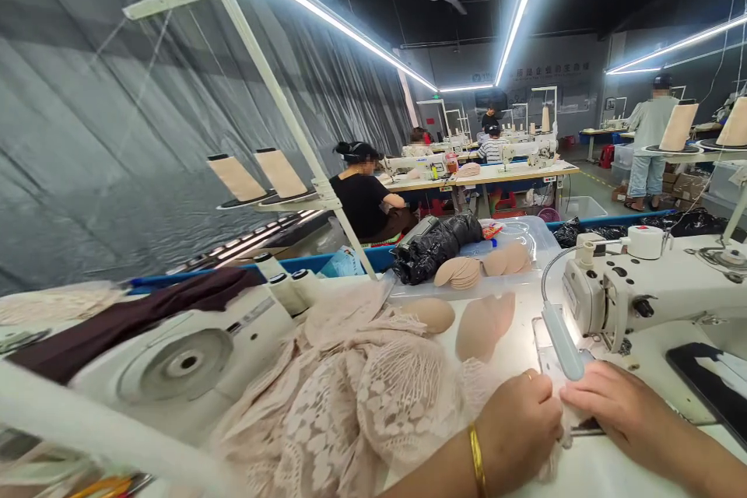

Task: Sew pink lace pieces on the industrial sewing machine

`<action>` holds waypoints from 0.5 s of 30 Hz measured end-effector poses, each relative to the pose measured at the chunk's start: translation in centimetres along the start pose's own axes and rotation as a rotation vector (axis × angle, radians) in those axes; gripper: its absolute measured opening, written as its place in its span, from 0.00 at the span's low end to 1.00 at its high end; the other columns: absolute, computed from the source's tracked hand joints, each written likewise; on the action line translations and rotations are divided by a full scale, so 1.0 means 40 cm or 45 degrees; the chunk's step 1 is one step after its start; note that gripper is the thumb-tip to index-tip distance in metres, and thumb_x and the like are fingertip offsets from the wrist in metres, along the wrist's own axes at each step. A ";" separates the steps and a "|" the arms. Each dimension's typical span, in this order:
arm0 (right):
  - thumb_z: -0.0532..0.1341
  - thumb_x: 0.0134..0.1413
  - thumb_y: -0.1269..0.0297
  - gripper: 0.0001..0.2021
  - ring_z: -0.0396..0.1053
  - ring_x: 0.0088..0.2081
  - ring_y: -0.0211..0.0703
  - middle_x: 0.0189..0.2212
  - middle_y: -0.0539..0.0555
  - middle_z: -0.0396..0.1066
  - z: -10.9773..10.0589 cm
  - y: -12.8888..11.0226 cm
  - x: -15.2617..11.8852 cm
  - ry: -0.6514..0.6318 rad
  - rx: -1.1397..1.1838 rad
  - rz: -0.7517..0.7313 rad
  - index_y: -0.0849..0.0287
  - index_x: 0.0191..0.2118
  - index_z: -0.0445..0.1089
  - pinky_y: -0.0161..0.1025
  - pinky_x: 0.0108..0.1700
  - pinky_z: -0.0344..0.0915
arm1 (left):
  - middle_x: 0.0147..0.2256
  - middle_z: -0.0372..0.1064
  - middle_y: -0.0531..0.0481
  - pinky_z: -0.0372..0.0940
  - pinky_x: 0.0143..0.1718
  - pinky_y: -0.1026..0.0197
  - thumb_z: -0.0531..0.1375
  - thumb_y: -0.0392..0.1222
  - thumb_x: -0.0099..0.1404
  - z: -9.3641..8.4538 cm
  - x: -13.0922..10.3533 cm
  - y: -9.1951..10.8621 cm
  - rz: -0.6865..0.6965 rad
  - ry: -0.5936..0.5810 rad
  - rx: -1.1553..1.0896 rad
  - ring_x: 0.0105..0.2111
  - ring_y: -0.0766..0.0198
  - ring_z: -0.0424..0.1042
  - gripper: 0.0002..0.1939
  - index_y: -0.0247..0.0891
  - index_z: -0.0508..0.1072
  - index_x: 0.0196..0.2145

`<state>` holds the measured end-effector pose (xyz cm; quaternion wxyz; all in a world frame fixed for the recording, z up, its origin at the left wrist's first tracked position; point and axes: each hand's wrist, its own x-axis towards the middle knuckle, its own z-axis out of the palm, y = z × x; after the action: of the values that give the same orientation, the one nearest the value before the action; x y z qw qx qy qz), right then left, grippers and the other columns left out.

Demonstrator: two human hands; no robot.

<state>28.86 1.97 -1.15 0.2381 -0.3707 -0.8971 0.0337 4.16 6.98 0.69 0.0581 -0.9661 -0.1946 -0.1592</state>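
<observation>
Pale lace fabric [402, 397]: heaped toward the surface's [630, 465] near edge, left of the sewing machine [589, 296], apparently running to the needle area. Left hand [517, 432] has fingers curled tight, pinching sheer cloth. Right hand [622, 401] has fingertips down beside the work lamp [563, 342]; can't tell if it pinches. Should handle light, limp, a bit slippery; openwork could snag. Best hold: flat fingertips near the needle, light pinch on the margin, no hard pull.
</observation>
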 end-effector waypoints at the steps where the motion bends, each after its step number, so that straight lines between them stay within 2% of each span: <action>1: 0.49 0.68 0.83 0.25 0.71 0.45 0.49 0.45 0.56 0.76 -0.002 -0.002 -0.004 -0.033 -0.024 0.011 0.53 0.61 0.67 0.43 0.44 0.70 | 0.33 0.70 0.51 0.62 0.33 0.57 0.68 0.39 0.68 0.005 -0.008 0.004 -0.008 0.069 -0.021 0.34 0.59 0.67 0.12 0.38 0.69 0.30; 4: 0.50 0.66 0.83 0.22 0.69 0.43 0.49 0.43 0.56 0.72 -0.016 -0.015 -0.009 -0.134 -0.073 0.044 0.54 0.55 0.70 0.43 0.41 0.68 | 0.35 0.70 0.51 0.64 0.38 0.57 0.64 0.35 0.70 0.005 -0.018 0.005 0.023 0.179 -0.094 0.36 0.60 0.67 0.10 0.38 0.68 0.31; 8: 0.51 0.67 0.82 0.17 0.67 0.41 0.48 0.40 0.55 0.69 -0.038 -0.029 -0.005 -0.207 -0.062 0.087 0.55 0.47 0.70 0.42 0.39 0.65 | 0.34 0.68 0.50 0.64 0.37 0.57 0.62 0.35 0.70 -0.007 -0.008 0.001 0.027 0.157 -0.135 0.34 0.60 0.65 0.09 0.38 0.67 0.32; 11: 0.49 0.69 0.81 0.16 0.66 0.40 0.48 0.39 0.55 0.69 -0.044 -0.029 -0.004 -0.213 -0.075 0.080 0.56 0.47 0.70 0.42 0.38 0.63 | 0.35 0.68 0.48 0.63 0.35 0.57 0.62 0.35 0.70 -0.010 -0.002 0.003 -0.007 0.116 -0.159 0.34 0.58 0.65 0.05 0.37 0.70 0.35; 15: 0.48 0.69 0.81 0.18 0.66 0.39 0.48 0.38 0.55 0.69 -0.047 -0.028 -0.004 -0.172 -0.066 0.055 0.56 0.49 0.71 0.41 0.37 0.62 | 0.35 0.68 0.47 0.62 0.34 0.57 0.60 0.33 0.69 -0.010 -0.002 0.008 -0.030 0.131 -0.158 0.34 0.57 0.65 0.02 0.38 0.72 0.39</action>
<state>29.08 0.84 0.70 0.1667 -0.3931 -0.9034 0.0405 4.11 6.59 1.03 0.0060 -0.9561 -0.1923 -0.2211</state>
